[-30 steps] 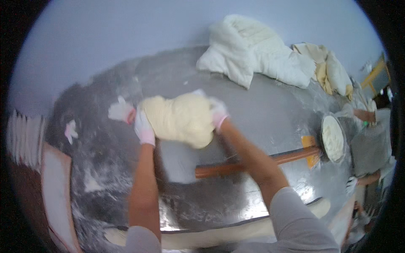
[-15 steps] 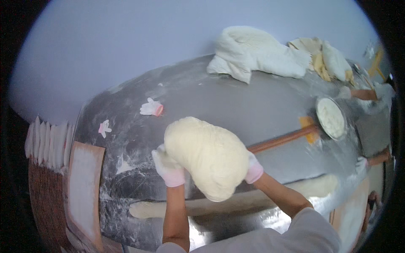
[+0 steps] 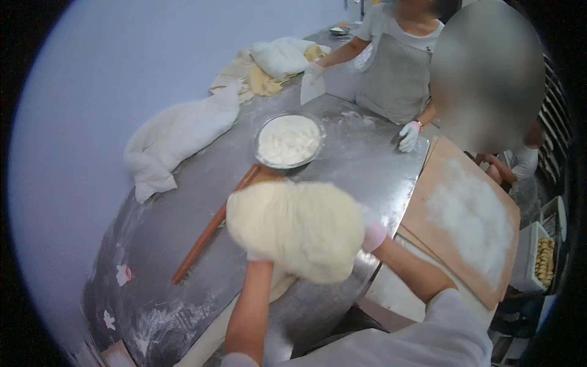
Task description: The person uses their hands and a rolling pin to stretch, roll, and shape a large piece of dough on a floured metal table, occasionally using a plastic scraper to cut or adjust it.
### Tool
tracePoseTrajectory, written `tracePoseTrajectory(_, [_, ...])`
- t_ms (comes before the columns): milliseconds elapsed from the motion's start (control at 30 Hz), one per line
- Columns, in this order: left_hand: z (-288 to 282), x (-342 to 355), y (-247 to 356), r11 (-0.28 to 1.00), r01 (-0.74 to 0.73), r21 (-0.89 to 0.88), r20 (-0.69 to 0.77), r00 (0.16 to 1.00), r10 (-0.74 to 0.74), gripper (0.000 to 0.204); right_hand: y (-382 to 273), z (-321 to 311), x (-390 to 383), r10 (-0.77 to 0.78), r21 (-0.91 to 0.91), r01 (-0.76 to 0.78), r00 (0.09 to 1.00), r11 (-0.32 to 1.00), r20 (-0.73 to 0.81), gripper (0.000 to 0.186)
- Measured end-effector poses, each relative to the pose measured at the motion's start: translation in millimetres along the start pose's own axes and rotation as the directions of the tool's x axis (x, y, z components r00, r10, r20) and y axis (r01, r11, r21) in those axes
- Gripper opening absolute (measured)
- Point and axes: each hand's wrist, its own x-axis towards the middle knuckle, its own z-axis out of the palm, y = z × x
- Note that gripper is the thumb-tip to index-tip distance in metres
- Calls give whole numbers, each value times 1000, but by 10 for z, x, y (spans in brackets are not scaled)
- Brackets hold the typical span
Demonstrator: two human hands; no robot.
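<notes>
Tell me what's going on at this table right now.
A person is holding a big slab of pale dough up off a floured steel table, with the left hand under its near edge and the gloved right hand at its far side. A long wooden rolling pin and a metal bowl of flour sit on the table beyond it. A floured wooden board lies to the right. Across the table, another person in an apron rests a gloved hand on the surface.
</notes>
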Motion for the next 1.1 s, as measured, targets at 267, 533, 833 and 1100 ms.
tracePoseTrajectory(267, [1297, 1846, -177, 990, 132, -51, 686, 725, -61, 59, -1291, -905, 503, -568, -894, 435, 765, 110, 303, 12])
tracePoseTrajectory(533, [1415, 2142, -1124, 638, 142, 756, -249, 965, 80, 50, -184, -2715, 773, -305, -734, 471, 697, -489, 650, 20])
tracePoseTrajectory(833, [1738, 2639, -2508, -446, -487, 751, 552, 833, 20, 33, -1520, -3057, 1042, -614, -882, 238, 643, -408, 457, 16])
tracePoseTrajectory(1100, [2025, 2473, -2478, -49, -408, 912, 384, 889, -248, 33, -1944, -2799, 967, -502, -463, 289, 740, 838, -448, 18])
